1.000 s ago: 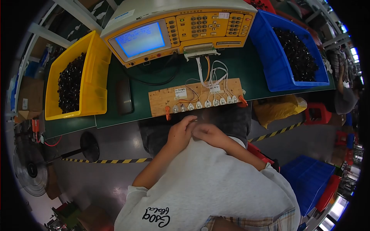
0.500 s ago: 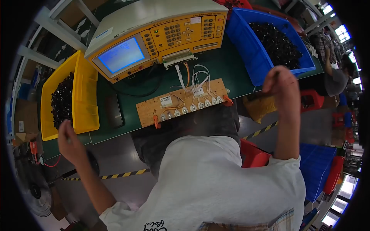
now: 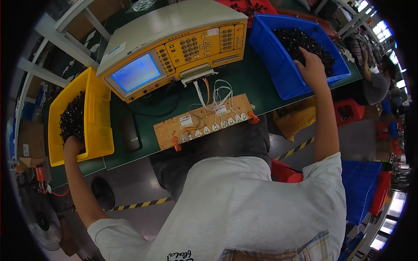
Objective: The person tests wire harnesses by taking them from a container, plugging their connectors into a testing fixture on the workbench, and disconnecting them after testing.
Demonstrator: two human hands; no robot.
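Observation:
My left hand [image 3: 73, 146] reaches into the front of the yellow bin [image 3: 99, 130], at the edge of a heap of small black parts with shiny ends [image 3: 72, 117]. Its fingertips are hidden among them. Over the blue bin [image 3: 278, 71] on the right, my right hand [image 3: 313, 71] is open, thumb and fingers apart. Its fingertips are at a heap of similar small black parts [image 3: 300, 41]; whether they touch it I cannot tell. Between the bins lies a wooden board [image 3: 204, 117] with a row of several clear-and-metal sockets [image 3: 215, 127], wired to a yellow cable harness tester [image 3: 187, 50].
A dark phone-like slab [image 3: 131, 134] lies beside the yellow bin. Orange clamps [image 3: 176, 143] hold the board at the table's front edge. Behind the blue bin is a red tray [image 3: 257, 6] with black parts. Another person [image 3: 378, 85] sits at the far right.
My left hand has gone down into the yellow bin's parts. My right hand has moved up and forward over the blue bin, and its fingers have spread.

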